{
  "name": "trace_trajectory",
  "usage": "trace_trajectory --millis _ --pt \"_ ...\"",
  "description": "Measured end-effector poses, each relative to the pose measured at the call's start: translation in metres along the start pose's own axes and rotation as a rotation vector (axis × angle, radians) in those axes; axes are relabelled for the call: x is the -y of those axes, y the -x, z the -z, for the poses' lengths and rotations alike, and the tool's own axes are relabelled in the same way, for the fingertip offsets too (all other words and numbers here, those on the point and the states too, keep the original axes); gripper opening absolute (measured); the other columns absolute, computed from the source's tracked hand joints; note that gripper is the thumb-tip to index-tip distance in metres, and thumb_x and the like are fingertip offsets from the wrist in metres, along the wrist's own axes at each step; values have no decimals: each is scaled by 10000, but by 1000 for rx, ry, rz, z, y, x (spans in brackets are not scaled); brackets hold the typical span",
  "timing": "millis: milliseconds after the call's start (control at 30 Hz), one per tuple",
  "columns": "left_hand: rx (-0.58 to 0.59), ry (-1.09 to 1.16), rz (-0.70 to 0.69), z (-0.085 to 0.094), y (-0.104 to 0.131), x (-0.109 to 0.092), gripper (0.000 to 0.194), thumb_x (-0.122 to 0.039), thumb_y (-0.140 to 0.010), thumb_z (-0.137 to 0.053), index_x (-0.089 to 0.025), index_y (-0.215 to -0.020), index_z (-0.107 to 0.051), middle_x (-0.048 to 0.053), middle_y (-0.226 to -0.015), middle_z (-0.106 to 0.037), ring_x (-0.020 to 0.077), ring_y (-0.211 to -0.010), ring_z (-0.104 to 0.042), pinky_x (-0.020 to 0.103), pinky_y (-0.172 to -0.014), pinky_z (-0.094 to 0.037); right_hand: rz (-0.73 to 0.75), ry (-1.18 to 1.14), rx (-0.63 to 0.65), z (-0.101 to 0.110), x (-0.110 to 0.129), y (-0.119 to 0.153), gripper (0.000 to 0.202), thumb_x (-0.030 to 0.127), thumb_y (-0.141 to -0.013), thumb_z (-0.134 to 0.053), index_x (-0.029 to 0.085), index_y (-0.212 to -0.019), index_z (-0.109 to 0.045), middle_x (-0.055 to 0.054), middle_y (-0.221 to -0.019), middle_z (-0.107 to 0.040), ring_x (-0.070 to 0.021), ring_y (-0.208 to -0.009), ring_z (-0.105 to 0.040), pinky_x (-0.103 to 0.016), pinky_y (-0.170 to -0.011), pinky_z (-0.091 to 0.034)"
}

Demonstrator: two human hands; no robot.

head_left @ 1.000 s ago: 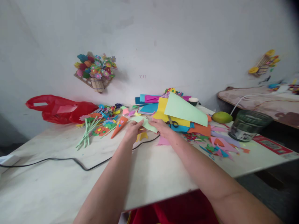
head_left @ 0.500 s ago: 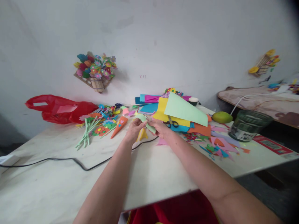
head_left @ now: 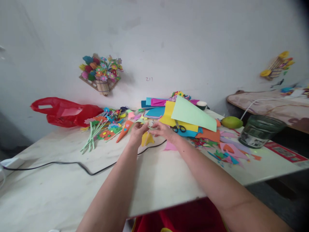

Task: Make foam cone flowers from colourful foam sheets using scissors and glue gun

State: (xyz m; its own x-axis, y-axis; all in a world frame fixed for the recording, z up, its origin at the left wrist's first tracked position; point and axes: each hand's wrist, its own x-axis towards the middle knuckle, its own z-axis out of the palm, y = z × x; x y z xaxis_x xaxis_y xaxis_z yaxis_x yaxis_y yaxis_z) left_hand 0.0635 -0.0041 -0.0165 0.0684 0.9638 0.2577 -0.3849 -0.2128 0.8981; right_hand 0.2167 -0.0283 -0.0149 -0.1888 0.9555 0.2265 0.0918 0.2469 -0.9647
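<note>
My left hand (head_left: 138,133) is closed with its fingertips on a pale green foam piece (head_left: 140,121), which shows just behind the knuckles. Facing it, my right hand (head_left: 164,131) pinches at a pale green edge of what seems to be the same piece. A small whitish bit (head_left: 151,123) shows between the fingertips, too small to name. Below the hands lies a yellow foam piece (head_left: 147,139). An orange foam cone (head_left: 124,131) with heart shapes rests left of my left hand, and black-handled scissors (head_left: 179,127) lie right of my right hand.
Pale green stems (head_left: 90,138), foam flowers (head_left: 106,133) and a red plastic bag (head_left: 64,112) are at left. Foam sheets (head_left: 194,114), scraps (head_left: 228,153), a mango-like fruit (head_left: 231,122) and a glass jar (head_left: 259,130) are at right. A black cable (head_left: 89,173) crosses the table.
The pale green piece was stretched between both hands; now less of it shows and a whitish bit appears between the fingertips. My right fingers have opened out somewhat. The view has shifted slightly.
</note>
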Motion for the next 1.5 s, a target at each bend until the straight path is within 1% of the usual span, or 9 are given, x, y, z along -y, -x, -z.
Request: trace_trajectory --millis 267,367,667,800,967,1067,1267,1400,1500 --pt "-106 53 16 -2 -1 -4 446 -364 -549 -823 -167 -787 -502 17 -764 -611 113 -632 -590 325 -722 -506 448 660 -197 -9 -8 -5 175 231 -729 -670 186 -884 -603 -72 -1015 -650 -200 -964 -585 -328 -814 -460" --pt "-109 74 41 -3 -1 -5 445 -344 -555 -819 -171 -805 -494 18 -760 -615 114 -636 -591 326 -725 -509 541 820 -246 -11 -8 -4 84 193 -802 -592 187 -871 -640 -78 -1002 -674 -207 -967 -588 -335 -834 -451" --pt "-118 104 57 1 -1 -8 234 -236 -683 -641 -167 -893 -562 93 -925 -687 252 -898 -660 436 -806 -513 713 1191 -102 -8 2 4 291 110 -895 -406 170 -893 -691 -105 -937 -688 -208 -877 -569 -329 -776 -430" --pt "-114 137 16 5 -4 -9 205 -229 -725 -607 -165 -919 -588 113 -976 -696 266 -942 -654 438 -839 -508 751 1212 -194 -10 1 5 266 117 -878 -449 189 -890 -705 -88 -986 -676 -196 -894 -569 -296 -733 -434" --pt "-135 171 -44 10 -10 -7 217 -257 -743 -625 -155 -931 -589 131 -991 -694 235 -909 -656 388 -815 -515 654 1136 -349 -5 -8 2 273 144 -798 -565 231 -1004 -720 -55 -891 -697 -178 -788 -613 -256 -640 -444" --pt "-130 181 -34 12 -12 -7 191 -250 -764 -623 -164 -928 -576 104 -930 -705 207 -864 -663 343 -778 -529 600 951 -324 -4 -13 -1 325 142 -769 -597 246 -1052 -718 -24 -809 -721 -154 -670 -623 -254 -648 -466" --pt "-51 141 34 12 -7 -10 156 -201 -812 -554 -148 -955 -586 108 -928 -705 206 -807 -676 344 -750 -548 465 520 -170 -8 -18 -6 215 128 -738 -631 210 -889 -761 -17 -733 -722 -120 -557 -609 -235 -581 -474" --pt "22 82 98 10 -3 -13 159 -217 -814 -569 -128 -945 -583 126 -904 -701 203 -763 -674 331 -718 -555 411 397 -38 -12 -16 -6 102 177 -698 -700 208 -772 -761 -15 -691 -711 -134 -598 -623 -226 -546 -460" --pt "30 8 102 8 -4 -12 271 -300 -825 -589 -117 -1023 -559 134 -887 -693 199 -726 -675 337 -697 -559 412 389 -78 -14 -13 -4 68 207 -721 -685 206 -728 -753 -2 -625 -687 -120 -551 -592 -220 -530 -437"
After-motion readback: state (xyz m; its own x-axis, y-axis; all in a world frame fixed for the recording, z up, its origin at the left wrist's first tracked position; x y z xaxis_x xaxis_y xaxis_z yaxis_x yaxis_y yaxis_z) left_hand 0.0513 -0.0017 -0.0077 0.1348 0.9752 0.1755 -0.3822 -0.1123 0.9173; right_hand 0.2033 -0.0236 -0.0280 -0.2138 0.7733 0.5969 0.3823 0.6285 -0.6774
